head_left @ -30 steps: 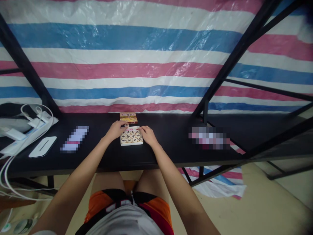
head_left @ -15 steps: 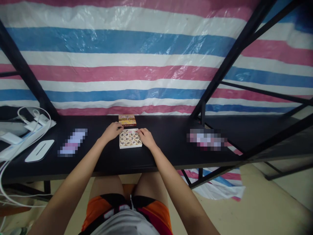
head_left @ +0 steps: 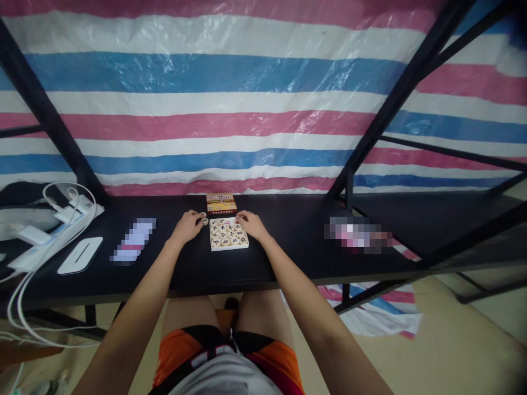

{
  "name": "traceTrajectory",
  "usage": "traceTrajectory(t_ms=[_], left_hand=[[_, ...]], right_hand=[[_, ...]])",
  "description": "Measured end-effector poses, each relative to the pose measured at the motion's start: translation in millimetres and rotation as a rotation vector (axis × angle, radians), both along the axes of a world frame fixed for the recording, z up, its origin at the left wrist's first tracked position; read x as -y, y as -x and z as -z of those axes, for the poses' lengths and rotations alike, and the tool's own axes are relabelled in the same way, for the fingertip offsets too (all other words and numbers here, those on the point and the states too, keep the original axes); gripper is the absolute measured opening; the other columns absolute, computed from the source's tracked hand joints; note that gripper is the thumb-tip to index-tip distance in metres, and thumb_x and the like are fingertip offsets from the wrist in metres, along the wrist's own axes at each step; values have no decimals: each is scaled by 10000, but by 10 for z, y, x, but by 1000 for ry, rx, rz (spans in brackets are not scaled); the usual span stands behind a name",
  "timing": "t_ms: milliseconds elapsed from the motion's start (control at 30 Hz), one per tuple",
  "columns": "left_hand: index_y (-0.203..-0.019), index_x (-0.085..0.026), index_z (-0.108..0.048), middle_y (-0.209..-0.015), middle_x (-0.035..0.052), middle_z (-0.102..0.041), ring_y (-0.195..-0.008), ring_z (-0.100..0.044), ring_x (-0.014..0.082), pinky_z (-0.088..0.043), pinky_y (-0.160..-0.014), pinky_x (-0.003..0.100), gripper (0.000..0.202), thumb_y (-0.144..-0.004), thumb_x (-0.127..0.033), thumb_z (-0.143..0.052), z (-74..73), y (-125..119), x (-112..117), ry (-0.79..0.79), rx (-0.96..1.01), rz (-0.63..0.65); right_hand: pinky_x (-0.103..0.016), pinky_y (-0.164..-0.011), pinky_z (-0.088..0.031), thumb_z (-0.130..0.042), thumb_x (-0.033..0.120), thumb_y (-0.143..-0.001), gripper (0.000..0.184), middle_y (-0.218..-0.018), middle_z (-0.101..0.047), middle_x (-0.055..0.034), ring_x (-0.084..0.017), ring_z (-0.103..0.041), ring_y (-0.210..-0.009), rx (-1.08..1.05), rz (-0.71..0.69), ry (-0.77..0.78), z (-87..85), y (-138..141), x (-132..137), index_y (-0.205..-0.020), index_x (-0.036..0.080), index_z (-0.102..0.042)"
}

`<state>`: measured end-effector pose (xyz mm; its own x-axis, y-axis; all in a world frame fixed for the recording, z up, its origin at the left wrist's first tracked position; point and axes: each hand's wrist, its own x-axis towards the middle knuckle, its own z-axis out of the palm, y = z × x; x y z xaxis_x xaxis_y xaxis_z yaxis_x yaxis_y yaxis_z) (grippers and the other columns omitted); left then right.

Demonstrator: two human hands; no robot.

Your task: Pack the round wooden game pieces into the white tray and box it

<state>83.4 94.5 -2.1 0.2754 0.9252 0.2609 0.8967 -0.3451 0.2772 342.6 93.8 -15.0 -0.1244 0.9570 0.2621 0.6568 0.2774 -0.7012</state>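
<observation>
A small square tray [head_left: 229, 246] packed with round wooden game pieces lies on the black table [head_left: 197, 269] in front of me. My left hand [head_left: 187, 226] rests just left of the tray, its fingertips pinching one or two loose round pieces [head_left: 204, 220] on the table. At the tray's far right corner, my right hand [head_left: 251, 224] touches the rim with its fingers. Behind the tray sits its brown and red printed lid [head_left: 221, 203].
White chargers and cables [head_left: 53, 219] and a flat white device [head_left: 79, 254] lie at the table's left end. Blurred patches sit left [head_left: 134, 247] and right [head_left: 357, 235] of the tray. Black frame bars [head_left: 395, 104] and a striped tarp [head_left: 230, 109] stand behind.
My left hand has moved off the tray's far left corner to the table beside it, now with a loose round piece at its fingertips. The right hand stays at the tray.
</observation>
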Motion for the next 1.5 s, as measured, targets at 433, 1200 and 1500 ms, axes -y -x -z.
traceTrajectory(t_ms=[433, 1200, 1500], left_hand=[[-949, -229, -666, -937, 50, -664, -903, -572, 234, -452, -815, 340, 231, -777, -347, -568, -50, -16, 46, 28, 61, 105], [-777, -176, -683, -846, 39, -703, -754, -604, 170, -457, -726, 283, 204, -750, -372, -636, -30, -581, 168, -2, 650, 270], [-1102, -191, -633, -1142, 67, -632, -1052, -554, 202, -392, -970, 371, 331, -902, -279, -384, 20, -130, -48, -60, 323, 170]], right_hand=[[-285, -825, -418, -453, 275, -856, 226, -882, -619, -39, -158, -568, -844, -10, 37, -119, 142, -10, 40, -933, 193, -649], [-306, -919, -389, -468, 320, -907, 242, -1044, -638, -36, -164, -531, -1007, 6, -326, -314, -163, 166, 296, -1071, 245, -630], [-278, -817, -395, -519, 301, -873, 184, -907, -650, -24, -155, -541, -842, -16, -139, -295, -76, -8, 196, -975, 211, -642]])
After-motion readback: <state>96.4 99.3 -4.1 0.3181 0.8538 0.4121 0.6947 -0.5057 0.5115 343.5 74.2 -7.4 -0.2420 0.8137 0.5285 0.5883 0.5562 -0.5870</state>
